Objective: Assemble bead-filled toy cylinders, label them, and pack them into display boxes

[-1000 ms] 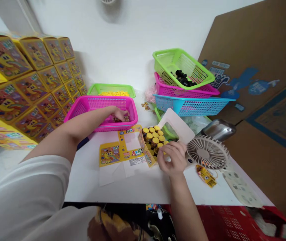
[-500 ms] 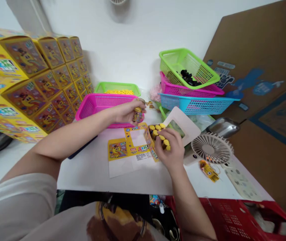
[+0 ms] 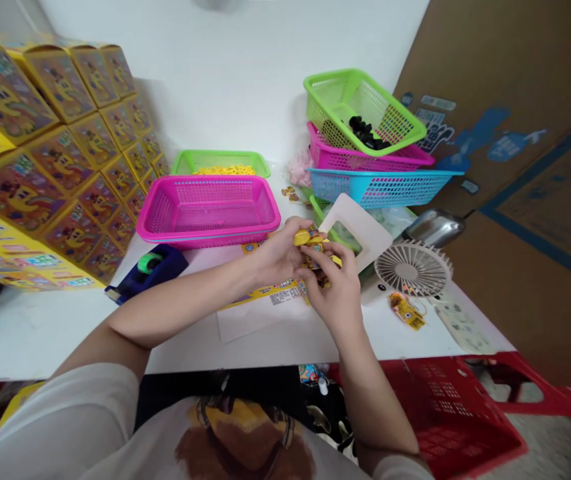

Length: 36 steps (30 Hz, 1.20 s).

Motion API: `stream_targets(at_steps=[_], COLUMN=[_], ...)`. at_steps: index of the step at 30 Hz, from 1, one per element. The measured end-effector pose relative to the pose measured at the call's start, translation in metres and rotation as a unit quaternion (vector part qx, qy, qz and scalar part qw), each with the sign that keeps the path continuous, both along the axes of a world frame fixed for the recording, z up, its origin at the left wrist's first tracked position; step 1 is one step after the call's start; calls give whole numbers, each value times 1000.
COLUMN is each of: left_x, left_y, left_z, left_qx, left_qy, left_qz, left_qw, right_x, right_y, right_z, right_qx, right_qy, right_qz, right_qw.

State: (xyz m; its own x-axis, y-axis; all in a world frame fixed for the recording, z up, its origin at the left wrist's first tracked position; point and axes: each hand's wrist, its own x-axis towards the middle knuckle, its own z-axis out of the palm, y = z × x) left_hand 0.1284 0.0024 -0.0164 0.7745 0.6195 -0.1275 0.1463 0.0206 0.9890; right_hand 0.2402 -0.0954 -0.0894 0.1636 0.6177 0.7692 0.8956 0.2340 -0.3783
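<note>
Just above the open printed box, my left hand (image 3: 283, 253) is closed around small tubes; one yellow-capped tube (image 3: 302, 237) shows at its fingertips. My right hand (image 3: 336, 287) meets it from the right, thumb and fingers bent around a printed tube (image 3: 314, 258). Other yellow caps show behind the right fingers, partly covered. The box's yellow printed cardboard (image 3: 260, 293) lies spread to the left beneath my left wrist. A white flap with a cut-out window (image 3: 379, 235) stands up behind my right hand. Most of the box's inside is hidden by both hands.
A pink basket (image 3: 210, 233) and a green basket with yellow pieces (image 3: 180, 160) stand behind my left arm. Stacked baskets (image 3: 385, 190) hold black parts. At left are printed boxes (image 3: 80, 147) and a tape dispenser (image 3: 165, 267); at right, a fan (image 3: 410, 270) and a yellow pouch (image 3: 406, 312).
My left hand has moved from the pink basket's edge, right and down to my right hand, carrying tubes. The view has shifted, and the tape dispenser now shows.
</note>
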Motion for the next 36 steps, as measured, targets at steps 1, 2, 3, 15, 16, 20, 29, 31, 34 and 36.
stream_targets(at_steps=[1,2,3,15,16,20,29,31,34,36], left_x=[2,4,5,-16,-18,-23,-31,-33,-29,-22], left_y=[-1,-2,-2,15,15,14,13,15,19,22], left_z=[-3,-6,-7,-13,-14,-16,-28,-29,-27,-25], left_qx=[-95,-207,-301,-359,-349,-287,26,118,211,204], left_qy=[-55,-109,-144,-228,-228,-202,-44,15,50,41], left_qz=[19,38,53,215,209,175,124,105,78,59], left_qw=[994,971,941,879,885,920,991,987,973,976], right_x=[1,3,5,46,49,61,82,84,87,90], right_y=[-1,-1,-2,0,2,9,16,18,23,25], right_z=[-1,-1,-2,-1,1,9,41,50,63,71], right_qx=[17,31,38,-37,-54,-126,-335,-387,-441,-469], right_qy=[10,23,39,239,220,69,-114,-156,-203,-200], right_qz=[-3,0,9,94,91,77,84,86,107,140], right_qw=[1000,999,998,966,970,987,931,905,868,849])
